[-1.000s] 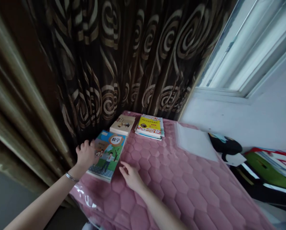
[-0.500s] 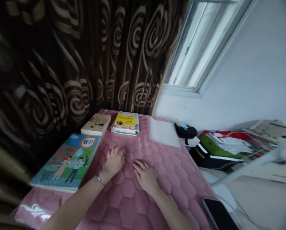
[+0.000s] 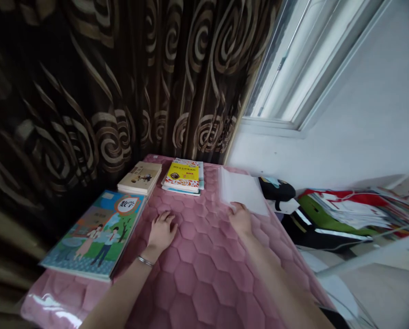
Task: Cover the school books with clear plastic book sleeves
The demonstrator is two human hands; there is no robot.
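Note:
My left hand (image 3: pixel 162 231), with a silver bracelet at the wrist, rests palm down on the pink quilted tabletop (image 3: pixel 190 283), its fingers apart and holding nothing. My right hand (image 3: pixel 240 218) is at the near edge of a stack of clear plastic sheets (image 3: pixel 247 189), its fingertips closed at the edge. How many sheets are between the fingers I cannot tell. To the left lies a large blue-green textbook (image 3: pixel 96 235) with two cartoon figures on its cover. Behind it sits a stack of beige books (image 3: pixel 140 177). Beside that is a pile topped by a yellow-and-white book (image 3: pixel 183 176).
A dark patterned curtain (image 3: pixel 122 91) hangs along the left and back. At the right, past the table edge, are a black pouch (image 3: pixel 276 188), a green-and-black bag (image 3: pixel 324 219) and piled papers (image 3: pixel 355 210). A dark phone corner (image 3: pixel 332 316) shows below my right arm.
My right hand has moved forward and right from the table's middle to the plastic sheets. My left hand stays in nearly the same place. My right arm now covers most of the phone.

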